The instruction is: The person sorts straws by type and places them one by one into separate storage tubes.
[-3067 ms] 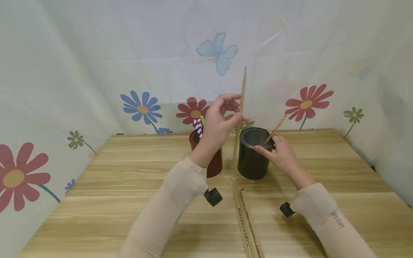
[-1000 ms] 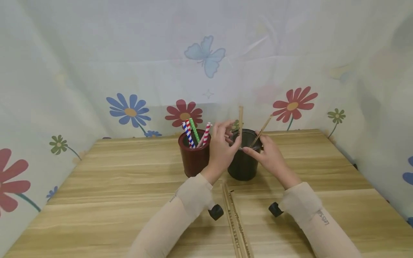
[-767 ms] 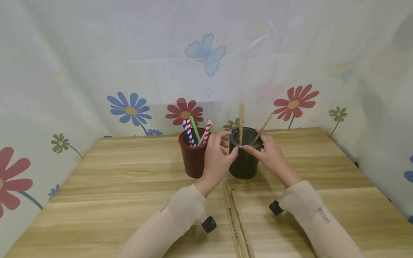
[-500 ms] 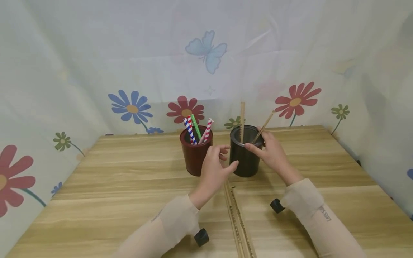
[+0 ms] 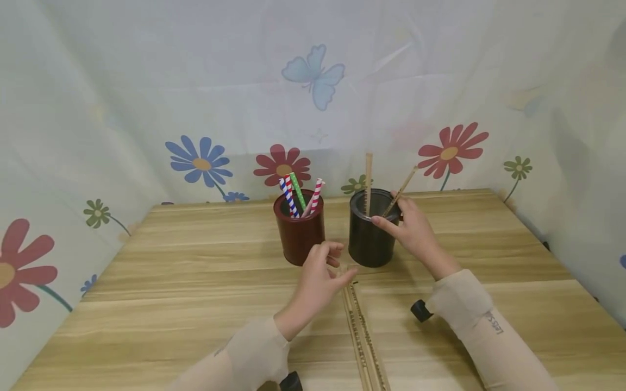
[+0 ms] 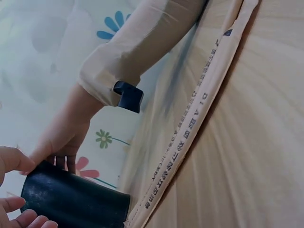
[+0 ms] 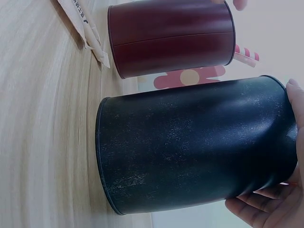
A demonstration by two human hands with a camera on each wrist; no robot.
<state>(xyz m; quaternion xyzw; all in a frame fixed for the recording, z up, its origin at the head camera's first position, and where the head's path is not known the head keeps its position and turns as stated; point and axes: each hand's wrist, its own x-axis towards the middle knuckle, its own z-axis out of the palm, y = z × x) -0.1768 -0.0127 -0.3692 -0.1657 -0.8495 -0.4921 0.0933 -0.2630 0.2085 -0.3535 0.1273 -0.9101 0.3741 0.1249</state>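
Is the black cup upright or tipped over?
Upright: the black cup stands base-down on the table, opening up, the right hand gripping its rim.

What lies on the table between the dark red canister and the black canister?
The head view shows bare wooden tabletop between the dark red canister and the black canister; the left hand hides a little of it.

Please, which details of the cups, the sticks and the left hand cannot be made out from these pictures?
Black cup: lower ends of the two sticks inside, hidden by its wall, head view.
Dark red cup: lower ends of the coloured tubes, hidden by its wall, head view.
Lying sticks: near ends cut off by the bottom edge, print too small, head view.
Left hand: palm cut off by the left edge, left wrist view.
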